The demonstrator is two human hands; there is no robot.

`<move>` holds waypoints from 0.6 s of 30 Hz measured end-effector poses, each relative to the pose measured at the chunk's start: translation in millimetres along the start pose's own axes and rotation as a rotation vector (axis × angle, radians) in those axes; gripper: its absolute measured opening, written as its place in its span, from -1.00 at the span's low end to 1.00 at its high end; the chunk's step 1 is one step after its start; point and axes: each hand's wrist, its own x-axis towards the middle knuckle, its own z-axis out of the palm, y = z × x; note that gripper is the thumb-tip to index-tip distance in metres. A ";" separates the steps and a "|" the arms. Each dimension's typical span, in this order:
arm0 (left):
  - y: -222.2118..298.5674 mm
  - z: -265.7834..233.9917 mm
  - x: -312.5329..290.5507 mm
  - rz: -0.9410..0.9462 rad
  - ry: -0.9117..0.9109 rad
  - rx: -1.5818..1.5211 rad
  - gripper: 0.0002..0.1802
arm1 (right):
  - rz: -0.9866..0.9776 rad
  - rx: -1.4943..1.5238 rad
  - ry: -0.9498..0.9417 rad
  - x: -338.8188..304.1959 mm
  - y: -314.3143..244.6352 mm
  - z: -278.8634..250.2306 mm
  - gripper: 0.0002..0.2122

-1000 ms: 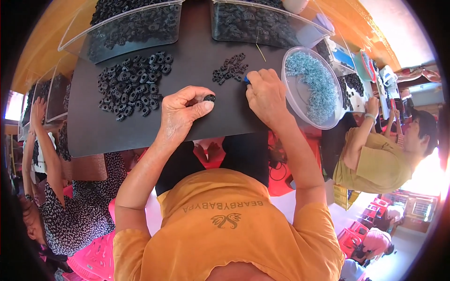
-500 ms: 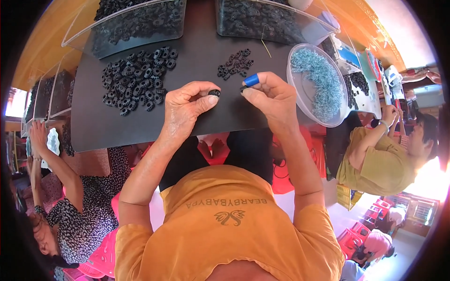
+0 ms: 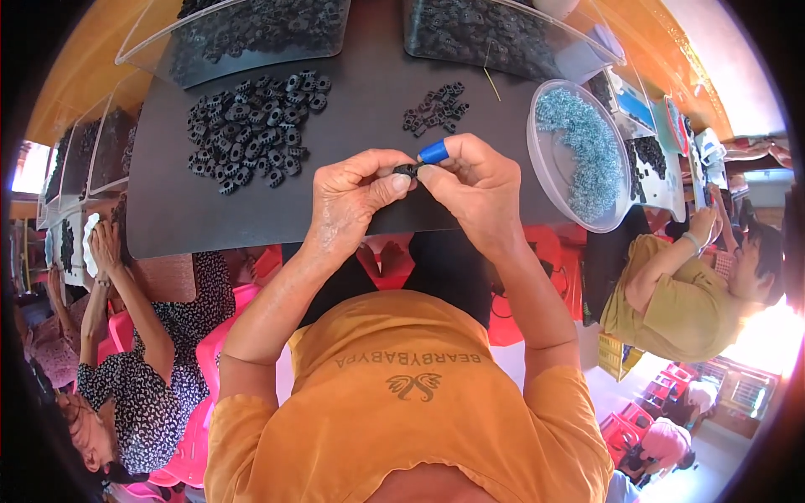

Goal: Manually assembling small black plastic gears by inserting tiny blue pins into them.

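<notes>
Above the near edge of the dark table [image 3: 360,101], my left hand [image 3: 352,197] pinches a small black plastic part [image 3: 404,170] between thumb and forefinger. My right hand [image 3: 482,189], with a blue band [image 3: 433,152] round its forefinger, presses a small black piece against that part; the fingertips mostly hide the piece. Beyond my left hand lies a heap of black plastic parts with holes [image 3: 243,130]. A smaller heap of little black pieces [image 3: 436,109] is beyond my right hand.
A round clear tray [image 3: 537,155] with many tiny bluish pieces [image 3: 587,142] stands at the right. Clear bins [image 3: 260,38] full of black parts line the far side. A thin yellowish stick [image 3: 492,85] lies near them. Other people work at both sides.
My hands have come together, and the small piece in my right hand now meets the black part in my left. At the left, a co-worker's hands have moved with a white object.
</notes>
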 end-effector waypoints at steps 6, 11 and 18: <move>-3.4 2.8 -3.0 0.014 0.022 -0.056 -0.83 | -0.061 -0.165 0.055 -0.8 0.2 4.3 -0.90; -6.3 3.2 -6.2 0.079 0.039 0.063 -0.83 | -0.084 -0.247 0.011 -0.4 -0.2 1.7 -0.89; -8.2 5.3 -7.2 0.116 0.057 0.104 -0.86 | -0.093 -0.181 0.026 -2.9 8.0 6.4 -0.87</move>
